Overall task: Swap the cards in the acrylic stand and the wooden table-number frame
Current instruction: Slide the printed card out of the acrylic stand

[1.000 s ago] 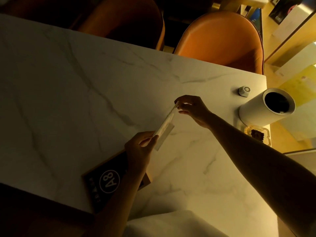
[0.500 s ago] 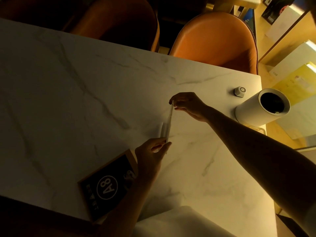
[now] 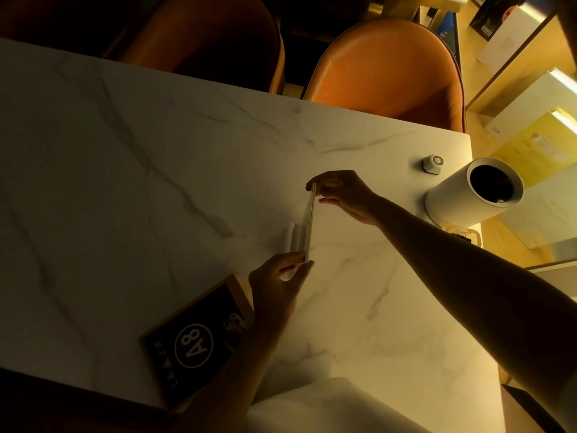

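A clear acrylic stand (image 3: pixel 304 229) stands upright on the marble table (image 3: pixel 156 182), seen edge-on from above. My right hand (image 3: pixel 343 195) pinches its far top corner. My left hand (image 3: pixel 276 282) pinches its near end between thumb and fingers. Whether a card sits inside the acrylic stand I cannot tell. The wooden table-number frame (image 3: pixel 193 342) lies flat near the table's front edge, left of my left forearm, showing a black card marked "A8".
A white cylinder (image 3: pixel 471 189) with a dark opening stands at the table's right edge, a small white knob-like object (image 3: pixel 433 164) behind it and a clear dish (image 3: pixel 462 234) in front. Two orange chairs (image 3: pixel 390 67) are tucked in at the far side.
The acrylic stand has gone from tilted in the air to upright on the table. Both hands stayed on its ends, and the view shifted slightly.
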